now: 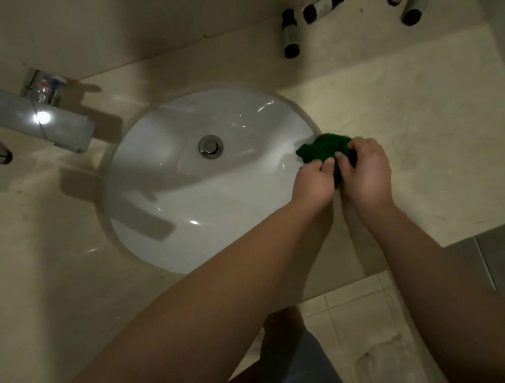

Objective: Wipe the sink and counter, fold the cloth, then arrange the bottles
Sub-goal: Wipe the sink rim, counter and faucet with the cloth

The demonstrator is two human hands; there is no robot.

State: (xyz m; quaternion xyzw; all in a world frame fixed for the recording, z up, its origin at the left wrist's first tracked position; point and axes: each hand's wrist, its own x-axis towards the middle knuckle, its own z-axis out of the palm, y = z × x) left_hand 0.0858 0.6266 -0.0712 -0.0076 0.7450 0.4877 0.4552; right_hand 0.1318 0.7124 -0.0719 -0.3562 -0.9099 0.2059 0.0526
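A bunched dark green cloth (322, 149) lies on the right rim of the white oval sink (170, 193), partly over the beige counter (407, 134). My left hand (314, 182) grips the cloth's near edge with curled fingers. My right hand (366, 174) holds the cloth's right side, thumb and fingers curled onto it. Several small grey bottles with black caps stand or lie at the back of the counter: one (290, 33), another (320, 7) and one more (414, 8) by the wall.
A chrome tap (43, 118) juts over the counter at the left, with its handle (44, 86) behind it. The drain plug (210, 146) sits in the sink's middle. The counter's front edge and tiled floor (383, 342) show at lower right.
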